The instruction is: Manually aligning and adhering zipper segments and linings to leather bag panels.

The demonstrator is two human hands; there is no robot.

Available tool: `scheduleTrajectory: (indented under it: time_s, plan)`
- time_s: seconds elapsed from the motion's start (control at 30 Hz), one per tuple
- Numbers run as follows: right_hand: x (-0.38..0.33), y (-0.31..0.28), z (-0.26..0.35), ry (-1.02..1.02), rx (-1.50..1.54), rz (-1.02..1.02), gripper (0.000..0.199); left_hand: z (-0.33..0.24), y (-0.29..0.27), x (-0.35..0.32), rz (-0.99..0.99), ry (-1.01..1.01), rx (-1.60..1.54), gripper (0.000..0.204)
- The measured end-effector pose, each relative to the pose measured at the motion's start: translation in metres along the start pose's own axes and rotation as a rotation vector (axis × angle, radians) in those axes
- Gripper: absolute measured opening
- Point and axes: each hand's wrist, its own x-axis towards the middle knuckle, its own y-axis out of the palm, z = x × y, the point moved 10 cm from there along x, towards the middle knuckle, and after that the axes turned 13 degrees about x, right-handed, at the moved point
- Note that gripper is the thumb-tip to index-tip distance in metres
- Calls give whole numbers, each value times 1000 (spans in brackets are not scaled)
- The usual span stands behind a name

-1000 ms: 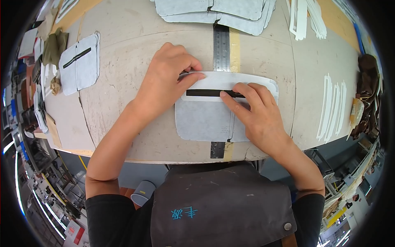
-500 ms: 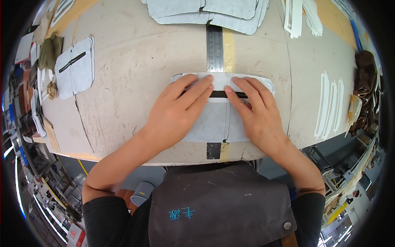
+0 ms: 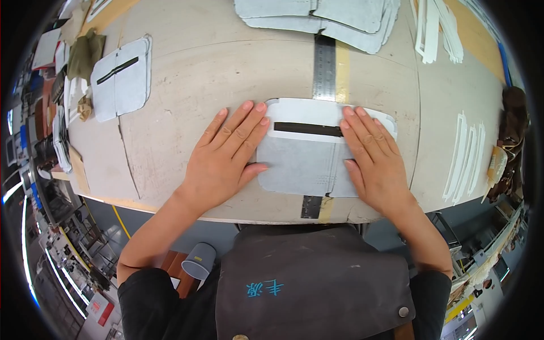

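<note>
Right of the frame's centre lies the grey panel (image 3: pixel 292 161), and both hands are flat! The left hand (image 3: pixel 220 158) has its fingers stretched and slightly fanned, thumb wide, tips at the panel's left edge, gripping nothing. The right hand (image 3: pixel 378 161), fingers straight and close together, thumb apart, presses over the panel's right side, hiding part of it. Beneath runs a metal ruler (image 3: pixel 324 68); stacked panels (image 3: pixel 340 17) sit top centre, white frames (image 3: pixel 464 158) far right. Half a second ago the left hand covered the black strip's (image 3: pixel 306 129) left end; now that shows!
</note>
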Motion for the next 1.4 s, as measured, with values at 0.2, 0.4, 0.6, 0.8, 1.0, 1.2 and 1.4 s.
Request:
scheduleTrajectory:
  time_s: [0.2,0.4,0.6,0.8,1.0,1.2,1.4]
  plan:
    - [0,1,-1,2,-21,30,61,8,-10,-6,-93,63,-95,62]
    - [0,2,-2,5,-27,49,61,8,-14,-3,-168,108,-10,51]
    - [0,1,-2,13,-15,49,62,8,-17,1,-171,105,-73,45]
    - [0,1,-2,0,-18,49,63,8,-15,2,-167,143,-38,44]
    - [-2,1,-2,2,-14,51,62,10,-14,2,-136,150,-22,47]
    - [-1,-2,-1,-6,-10,47,63,5,-17,-1,-163,110,34,47]
    - [-19,-20,-13,26,-5,-47,56,2,-18,5,-132,108,3,44]
